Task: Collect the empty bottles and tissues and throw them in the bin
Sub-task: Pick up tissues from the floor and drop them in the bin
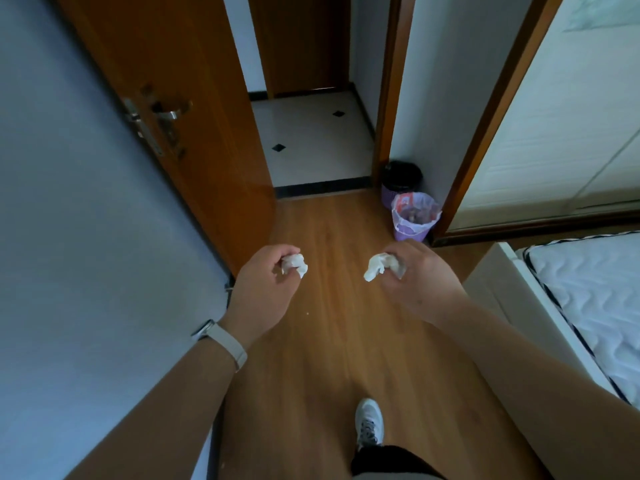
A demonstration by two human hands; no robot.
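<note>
My left hand [263, 289] pinches a crumpled white tissue [294, 264] at its fingertips, held out over the wooden floor. My right hand [420, 282] grips a second crumpled tissue [377, 266] that sticks out to the left of its curled fingers. Ahead and slightly right stands a purple bin [414, 220] lined with a pale bag, some rubbish visible inside. Right behind the purple bin is a second bin [398, 180] with a black liner. No bottle shows.
An open brown door [180, 109] with a metal handle stands at left, and a tiled hallway [311, 140] lies beyond the doorway. A white wardrobe [568, 126] is at right and a bed with a mattress [595, 296] at lower right. My shoe [369, 422] is on the floor.
</note>
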